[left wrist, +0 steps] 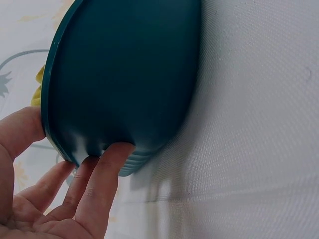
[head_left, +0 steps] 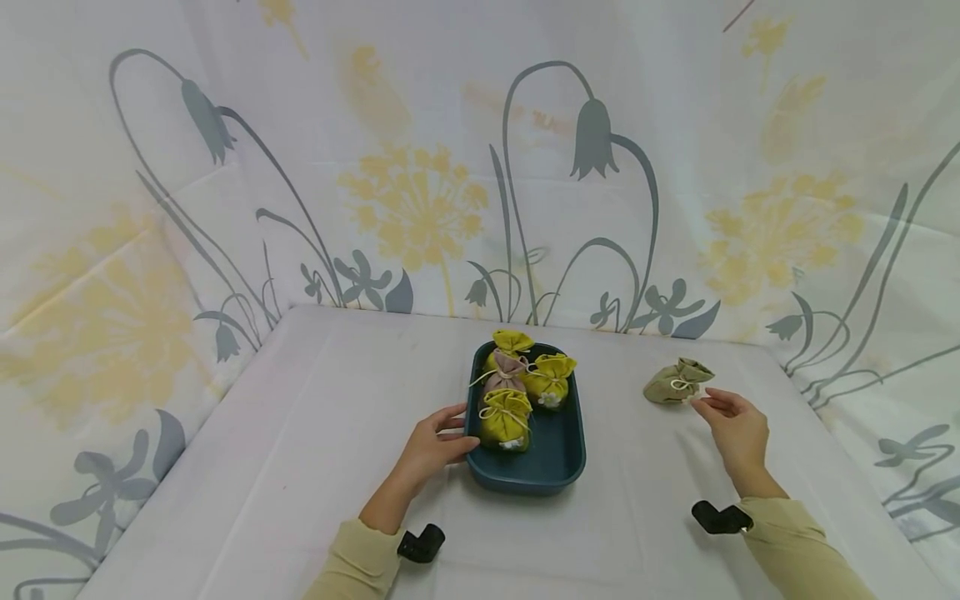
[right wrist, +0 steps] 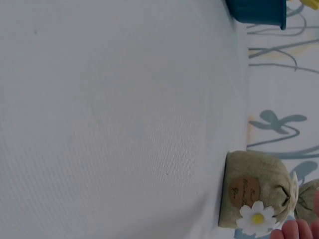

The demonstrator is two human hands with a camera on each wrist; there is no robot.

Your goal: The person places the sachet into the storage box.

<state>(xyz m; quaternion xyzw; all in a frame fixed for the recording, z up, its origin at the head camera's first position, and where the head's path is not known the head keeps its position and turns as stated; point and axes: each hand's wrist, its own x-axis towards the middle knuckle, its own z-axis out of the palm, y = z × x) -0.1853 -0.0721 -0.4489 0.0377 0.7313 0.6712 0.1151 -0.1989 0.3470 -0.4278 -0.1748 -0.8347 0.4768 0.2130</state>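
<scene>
A dark teal tray (head_left: pixel 551 442) stands on the table, holding three yellow-green drawstring pouches (head_left: pixel 504 421) and a mauve pouch (head_left: pixel 507 375). My left hand (head_left: pixel 435 442) grips its left side, thumb at the rim and fingers (left wrist: pixel 107 179) against the outer wall. To the right of the tray is an olive drawstring pouch (head_left: pixel 671 385) with a pale cord, a brown round label and a white daisy (right wrist: pixel 257 218). My right hand (head_left: pixel 738 429) is close to the pouch's tied neck, its fingers bent; whether they pinch it is unclear. Most of that hand falls outside the right wrist view.
A white-covered table (head_left: pixel 360 375) lies under everything. Behind it and at both sides hangs a white cloth (head_left: pixel 465 83) printed with grey and yellow flowers. Small black devices (head_left: pixel 422 543) are worn on both wrists, over beige sleeves.
</scene>
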